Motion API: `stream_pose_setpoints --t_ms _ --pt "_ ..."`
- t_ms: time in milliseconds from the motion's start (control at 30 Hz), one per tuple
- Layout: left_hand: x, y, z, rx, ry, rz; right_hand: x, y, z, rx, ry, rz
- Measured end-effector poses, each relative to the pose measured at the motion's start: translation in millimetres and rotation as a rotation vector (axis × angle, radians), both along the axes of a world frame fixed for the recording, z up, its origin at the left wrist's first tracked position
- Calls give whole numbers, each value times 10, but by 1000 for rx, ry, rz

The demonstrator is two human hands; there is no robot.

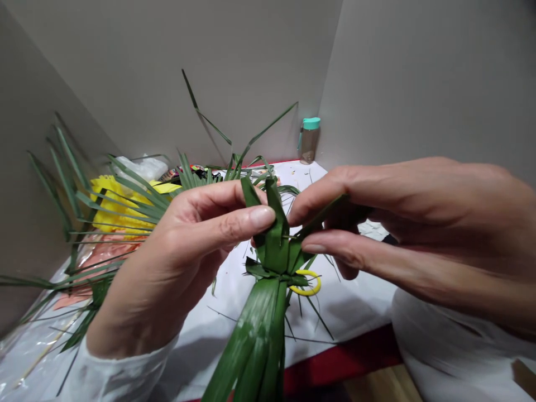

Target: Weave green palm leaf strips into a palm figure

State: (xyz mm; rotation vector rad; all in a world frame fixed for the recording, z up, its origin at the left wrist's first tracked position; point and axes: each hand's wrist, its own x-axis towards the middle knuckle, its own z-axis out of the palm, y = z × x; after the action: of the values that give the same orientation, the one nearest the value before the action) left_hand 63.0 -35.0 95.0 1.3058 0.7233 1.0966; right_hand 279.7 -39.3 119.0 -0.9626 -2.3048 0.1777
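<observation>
A bundle of green leaf strips [255,329], folded and bound at a knot, stands between my two hands. Its long ends hang down toward me, and folded strips rise above the knot. My left hand [201,234] is closed, thumb in front, pinching the upright strips. With thumb and forefinger, my right hand [402,223] grips a leaf strip [322,215] that leads off the bundle to the right. Just right of the knot a yellow ring [310,282] shows; whether it is fixed to the bundle I cannot tell.
More long green leaves [134,195] lie spread at the left, over yellow crumpled material [113,206] and a clear plastic sheet. A white plastic bag [142,167] sits behind them. The bottle [310,142] with a turquoise lid stands at the back, near the grey walls. Leaf scraps dot the white tabletop.
</observation>
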Motion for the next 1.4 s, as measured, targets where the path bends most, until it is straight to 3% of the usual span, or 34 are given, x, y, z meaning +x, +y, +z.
stream_pose_setpoints --t_ms 200,567,867,1267,1400 --pt "39 11 24 -58 0 8 -5 25 -46 -6 117 81" --pt "34 -17 36 -60 -45 -7 33 53 -93 13 167 109" --pt "43 -24 22 -40 -33 21 21 36 -19 -113 204 159" --pt "76 -29 41 -23 -41 19 -38 22 -16 -123 224 153" --pt "94 -12 27 -115 -96 -27 -75 22 -11 -122 204 114"
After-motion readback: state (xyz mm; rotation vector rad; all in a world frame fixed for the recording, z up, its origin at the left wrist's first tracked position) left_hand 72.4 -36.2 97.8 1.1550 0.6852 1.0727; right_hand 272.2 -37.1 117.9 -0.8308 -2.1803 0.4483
